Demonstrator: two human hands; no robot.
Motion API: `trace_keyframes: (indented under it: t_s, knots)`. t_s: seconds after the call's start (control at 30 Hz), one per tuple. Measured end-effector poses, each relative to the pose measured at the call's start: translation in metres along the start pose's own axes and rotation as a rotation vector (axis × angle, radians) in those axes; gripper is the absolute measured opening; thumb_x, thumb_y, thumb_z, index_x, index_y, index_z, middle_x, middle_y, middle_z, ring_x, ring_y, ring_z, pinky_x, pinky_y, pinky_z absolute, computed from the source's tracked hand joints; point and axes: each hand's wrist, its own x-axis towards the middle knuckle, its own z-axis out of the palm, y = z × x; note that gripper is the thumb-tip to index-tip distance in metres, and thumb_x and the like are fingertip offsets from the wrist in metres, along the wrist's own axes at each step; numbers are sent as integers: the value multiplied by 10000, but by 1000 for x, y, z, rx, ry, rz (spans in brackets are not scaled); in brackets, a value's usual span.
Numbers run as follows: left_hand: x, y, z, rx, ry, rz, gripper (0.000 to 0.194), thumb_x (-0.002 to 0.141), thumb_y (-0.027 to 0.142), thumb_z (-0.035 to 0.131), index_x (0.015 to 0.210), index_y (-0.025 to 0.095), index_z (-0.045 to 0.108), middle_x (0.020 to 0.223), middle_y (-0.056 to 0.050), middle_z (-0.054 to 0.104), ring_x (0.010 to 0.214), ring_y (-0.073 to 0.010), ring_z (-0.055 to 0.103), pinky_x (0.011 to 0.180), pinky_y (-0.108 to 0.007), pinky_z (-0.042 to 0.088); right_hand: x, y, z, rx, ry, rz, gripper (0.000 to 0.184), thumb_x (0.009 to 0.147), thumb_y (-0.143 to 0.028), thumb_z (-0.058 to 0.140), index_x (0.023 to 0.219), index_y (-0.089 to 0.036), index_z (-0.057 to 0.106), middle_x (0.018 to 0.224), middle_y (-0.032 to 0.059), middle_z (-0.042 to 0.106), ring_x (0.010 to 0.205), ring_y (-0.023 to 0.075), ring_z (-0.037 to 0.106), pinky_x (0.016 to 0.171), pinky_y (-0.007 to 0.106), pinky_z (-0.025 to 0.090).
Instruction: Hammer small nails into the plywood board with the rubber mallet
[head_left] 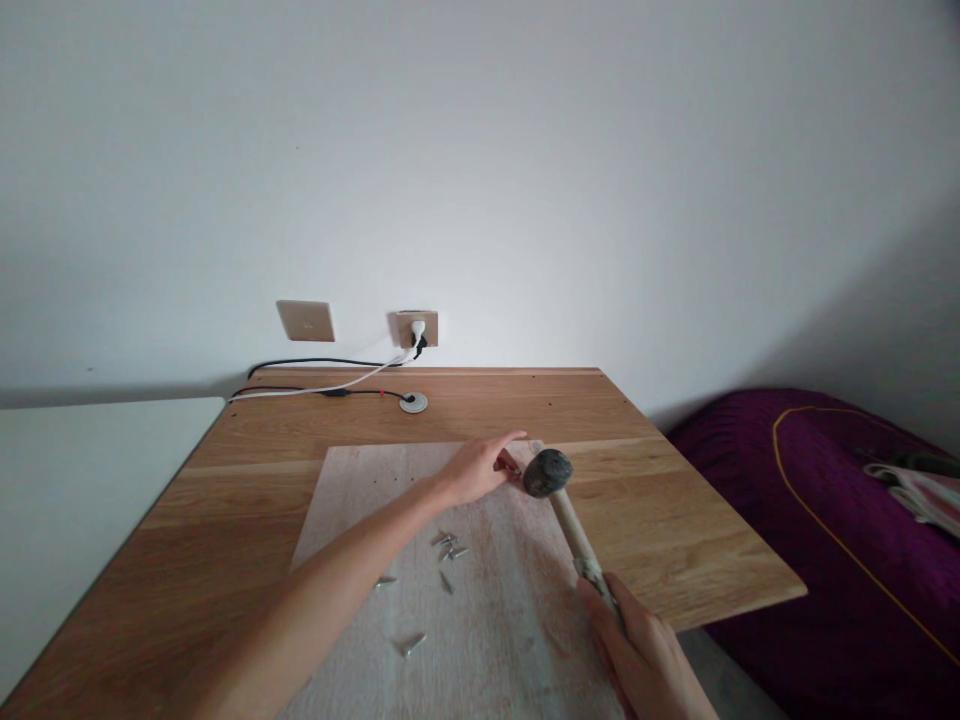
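My right hand (646,655) is wrapped round the wooden handle of a hammer (559,490), whose dark head sits low over the far right part of a pale plywood board (360,500). My left hand (480,465) reaches across the board and pinches something small right beside the hammer head; I cannot make out what it is. Several loose nails (448,547) lie scattered on the board between my arms.
The board lies on a wooden table (225,500) against a white wall. A socket (417,328) with black and white cables, a round grommet (413,402), a white surface (90,470) on the left and a purple bed (825,530) on the right.
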Motion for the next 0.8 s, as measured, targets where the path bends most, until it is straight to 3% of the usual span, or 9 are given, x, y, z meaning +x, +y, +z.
trace_keyframes:
  t_s: [0.2,0.8]
  knots:
    - [0,2,-1,-18,-6,1,694,816,10,742,1467,214,614,999,-41,842,910,-181,788,868,-285,589,1,0,0,11,-8,4,505,986,-735,402,868,-287,603,481,-56,521,359,197,516,440,326,439]
    - [0,-3,0,-69,9,-21,580,849,95,795,1403,229,687,1070,-60,846,984,-210,798,947,-312,593,-1,-3,2,30,-2,10,520,981,-749,386,857,-284,582,469,-62,505,382,190,533,431,298,426]
